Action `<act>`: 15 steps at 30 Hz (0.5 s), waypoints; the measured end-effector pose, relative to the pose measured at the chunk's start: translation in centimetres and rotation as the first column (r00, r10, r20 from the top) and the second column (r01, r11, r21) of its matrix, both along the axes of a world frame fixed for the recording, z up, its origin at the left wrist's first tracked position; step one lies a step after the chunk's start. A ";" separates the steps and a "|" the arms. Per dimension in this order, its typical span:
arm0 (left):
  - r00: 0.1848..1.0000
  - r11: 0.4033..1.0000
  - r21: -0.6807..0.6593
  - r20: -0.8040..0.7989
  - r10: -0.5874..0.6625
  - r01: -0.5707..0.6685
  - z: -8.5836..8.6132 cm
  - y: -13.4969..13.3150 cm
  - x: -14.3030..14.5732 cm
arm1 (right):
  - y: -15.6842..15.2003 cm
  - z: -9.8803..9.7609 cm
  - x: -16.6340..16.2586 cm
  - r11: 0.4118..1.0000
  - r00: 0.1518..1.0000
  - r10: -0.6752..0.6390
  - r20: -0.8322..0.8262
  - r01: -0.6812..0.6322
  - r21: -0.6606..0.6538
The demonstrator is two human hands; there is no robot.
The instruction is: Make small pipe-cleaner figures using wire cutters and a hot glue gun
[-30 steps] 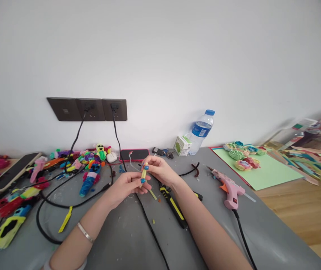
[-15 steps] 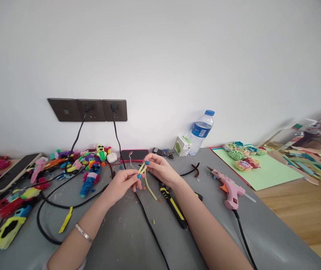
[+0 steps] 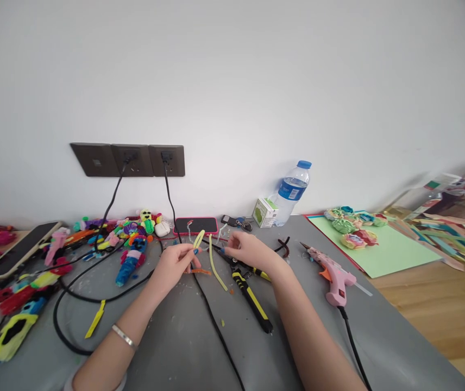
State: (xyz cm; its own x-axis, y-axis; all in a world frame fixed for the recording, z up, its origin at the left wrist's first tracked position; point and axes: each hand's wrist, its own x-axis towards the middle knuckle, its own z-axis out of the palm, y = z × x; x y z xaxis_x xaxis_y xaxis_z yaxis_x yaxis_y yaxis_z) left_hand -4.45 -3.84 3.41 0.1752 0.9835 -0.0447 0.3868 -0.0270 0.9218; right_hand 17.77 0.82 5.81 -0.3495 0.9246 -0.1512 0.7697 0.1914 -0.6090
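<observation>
My left hand [image 3: 174, 266] pinches a pale yellow pipe cleaner bent into a narrow loop [image 3: 200, 239], which sticks up past the fingertips. Close to its right lies another pale yellow pipe cleaner [image 3: 216, 271], slightly curved, on the grey table. An orange piece [image 3: 200, 271] rests just beyond the fingers. My right hand [image 3: 245, 251] is over the jaw end of the black and yellow pliers [image 3: 252, 301], fingers curled and thumb drawn in. What those fingers hold, if anything, is hidden.
A pink glue gun [image 3: 334, 277] with a black cord lies at right. Behind stand a water bottle [image 3: 293, 190] and small box [image 3: 264, 213], beside a phone [image 3: 195, 225]. Black cables [image 3: 212, 315] cross the table. Colourful fuzzy figures [image 3: 130, 260] crowd the left; paper flowers [image 3: 354, 225] lie on green paper.
My right hand has let go of the yellow loop and moved right, over the pliers. My left hand keeps the loop, shifted slightly left. The orange piece now shows.
</observation>
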 end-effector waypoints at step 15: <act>0.998 0.999 0.000 0.023 0.050 -0.050 -0.5 0.3 -0.3 | -3.9 3.2 -2.0 0.982 0.802 0.050 0.595 0.069 -0.175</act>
